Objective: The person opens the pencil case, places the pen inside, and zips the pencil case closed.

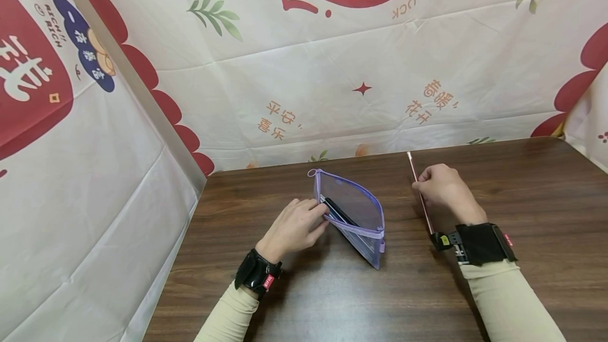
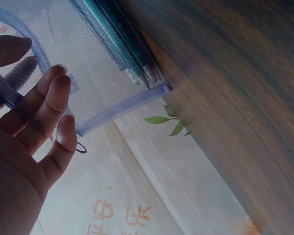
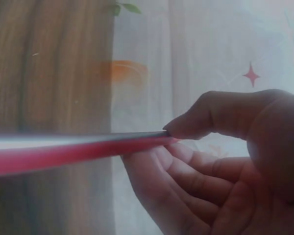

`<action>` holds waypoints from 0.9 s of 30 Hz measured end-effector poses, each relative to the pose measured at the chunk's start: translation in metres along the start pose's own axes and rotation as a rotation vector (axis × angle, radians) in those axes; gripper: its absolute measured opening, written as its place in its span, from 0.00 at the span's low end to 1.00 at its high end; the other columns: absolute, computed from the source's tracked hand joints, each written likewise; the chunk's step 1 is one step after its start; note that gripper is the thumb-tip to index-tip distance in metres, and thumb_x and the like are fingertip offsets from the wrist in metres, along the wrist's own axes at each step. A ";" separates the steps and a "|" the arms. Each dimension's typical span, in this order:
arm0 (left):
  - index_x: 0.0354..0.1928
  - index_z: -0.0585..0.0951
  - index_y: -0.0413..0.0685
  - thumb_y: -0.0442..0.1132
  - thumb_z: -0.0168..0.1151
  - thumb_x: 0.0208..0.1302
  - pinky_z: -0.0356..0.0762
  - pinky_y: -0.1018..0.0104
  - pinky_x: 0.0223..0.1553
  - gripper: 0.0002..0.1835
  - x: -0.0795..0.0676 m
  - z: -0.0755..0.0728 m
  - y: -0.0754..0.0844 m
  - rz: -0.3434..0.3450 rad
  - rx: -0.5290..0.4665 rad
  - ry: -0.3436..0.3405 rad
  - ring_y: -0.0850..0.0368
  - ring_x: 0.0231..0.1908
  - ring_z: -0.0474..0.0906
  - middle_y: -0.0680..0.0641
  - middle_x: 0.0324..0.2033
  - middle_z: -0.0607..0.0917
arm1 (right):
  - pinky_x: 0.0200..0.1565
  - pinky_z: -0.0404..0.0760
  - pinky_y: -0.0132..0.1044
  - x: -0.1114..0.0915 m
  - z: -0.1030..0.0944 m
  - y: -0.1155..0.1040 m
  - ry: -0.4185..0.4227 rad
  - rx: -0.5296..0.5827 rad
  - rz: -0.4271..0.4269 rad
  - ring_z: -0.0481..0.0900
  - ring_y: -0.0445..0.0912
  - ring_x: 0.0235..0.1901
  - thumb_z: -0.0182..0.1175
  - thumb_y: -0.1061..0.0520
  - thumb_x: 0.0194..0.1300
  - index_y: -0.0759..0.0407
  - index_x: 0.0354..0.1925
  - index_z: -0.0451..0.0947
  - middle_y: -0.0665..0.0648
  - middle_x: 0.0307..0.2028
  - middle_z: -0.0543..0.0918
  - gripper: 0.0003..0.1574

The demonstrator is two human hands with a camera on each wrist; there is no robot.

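A purple mesh zip pouch [image 1: 353, 207] stands with its mouth gaping in the head view. My left hand [image 1: 296, 226] pinches its near rim at the left end; a finger shows through the mesh in the left wrist view. Inside lie a black pen [image 1: 338, 210] and several green pencils [image 2: 118, 41] with erasers at one end. To the right of the pouch, my right hand [image 1: 446, 189] pinches a slim pink pencil [image 1: 420, 202] between thumb and fingertips, its pale end pointing away. The right wrist view shows that pencil blurred, close to the camera.
The brown wooden table [image 1: 214, 289] ends at a white printed cloth [image 1: 342, 62] behind it. More cloth hangs at the left over a slanted edge [image 1: 142, 88]. Each wrist wears a black strap, with the right strap [image 1: 484, 244] close to the pencil's near end.
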State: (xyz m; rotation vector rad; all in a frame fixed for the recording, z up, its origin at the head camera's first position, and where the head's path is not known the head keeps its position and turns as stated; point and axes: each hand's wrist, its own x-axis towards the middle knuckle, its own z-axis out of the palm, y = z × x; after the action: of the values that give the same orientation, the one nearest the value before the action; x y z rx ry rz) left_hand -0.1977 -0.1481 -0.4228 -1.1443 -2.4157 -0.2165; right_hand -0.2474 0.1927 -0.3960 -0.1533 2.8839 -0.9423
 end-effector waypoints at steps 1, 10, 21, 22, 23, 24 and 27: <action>0.34 0.77 0.54 0.44 0.59 0.59 0.66 0.65 0.26 0.04 0.000 0.000 0.000 0.001 0.001 0.000 0.64 0.24 0.68 0.56 0.25 0.75 | 0.28 0.77 0.42 -0.001 -0.001 -0.001 0.012 -0.001 -0.004 0.81 0.43 0.18 0.55 0.54 0.61 0.67 0.31 0.77 0.57 0.22 0.83 0.15; 0.34 0.77 0.54 0.43 0.60 0.58 0.64 0.66 0.25 0.04 0.000 0.001 0.000 0.003 0.000 0.005 0.64 0.24 0.67 0.56 0.25 0.75 | 0.27 0.72 0.41 -0.009 -0.007 -0.018 0.153 -0.013 -0.054 0.77 0.48 0.23 0.56 0.53 0.60 0.67 0.34 0.77 0.62 0.28 0.83 0.16; 0.34 0.77 0.54 0.44 0.59 0.59 0.67 0.65 0.26 0.04 0.000 0.000 0.000 0.001 0.001 0.008 0.64 0.24 0.68 0.56 0.25 0.75 | 0.27 0.73 0.41 -0.019 -0.013 -0.033 0.304 0.044 -0.100 0.80 0.45 0.18 0.56 0.57 0.59 0.67 0.35 0.77 0.66 0.29 0.85 0.13; 0.34 0.77 0.54 0.44 0.59 0.59 0.67 0.65 0.27 0.04 0.000 0.000 0.000 0.002 0.001 0.008 0.64 0.24 0.68 0.56 0.25 0.75 | 0.27 0.73 0.41 -0.019 -0.014 -0.033 0.318 0.044 -0.106 0.80 0.44 0.19 0.56 0.57 0.59 0.67 0.35 0.77 0.66 0.29 0.85 0.13; 0.34 0.77 0.54 0.44 0.59 0.59 0.67 0.65 0.27 0.04 0.000 0.000 0.000 0.002 0.000 0.009 0.64 0.24 0.68 0.56 0.25 0.75 | 0.27 0.73 0.41 -0.020 -0.014 -0.034 0.327 0.046 -0.109 0.80 0.44 0.19 0.56 0.57 0.59 0.67 0.35 0.78 0.66 0.29 0.85 0.13; 0.34 0.77 0.54 0.44 0.59 0.59 0.67 0.65 0.27 0.04 0.000 0.000 0.000 0.002 0.000 0.010 0.64 0.24 0.68 0.56 0.25 0.75 | 0.27 0.73 0.41 -0.020 -0.014 -0.035 0.336 0.047 -0.112 0.79 0.44 0.19 0.57 0.57 0.59 0.67 0.35 0.78 0.66 0.29 0.85 0.13; 0.34 0.77 0.54 0.44 0.59 0.59 0.67 0.65 0.26 0.04 0.000 0.001 0.000 0.006 0.001 0.008 0.64 0.24 0.68 0.56 0.25 0.75 | 0.27 0.74 0.41 -0.020 -0.014 -0.035 0.346 0.057 -0.121 0.80 0.45 0.20 0.57 0.57 0.58 0.67 0.35 0.78 0.66 0.29 0.86 0.12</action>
State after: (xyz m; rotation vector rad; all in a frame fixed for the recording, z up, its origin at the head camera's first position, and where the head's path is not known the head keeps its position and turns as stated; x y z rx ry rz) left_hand -0.1976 -0.1479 -0.4236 -1.1475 -2.4052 -0.2175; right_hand -0.2270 0.1752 -0.3622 -0.1773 3.1858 -1.1764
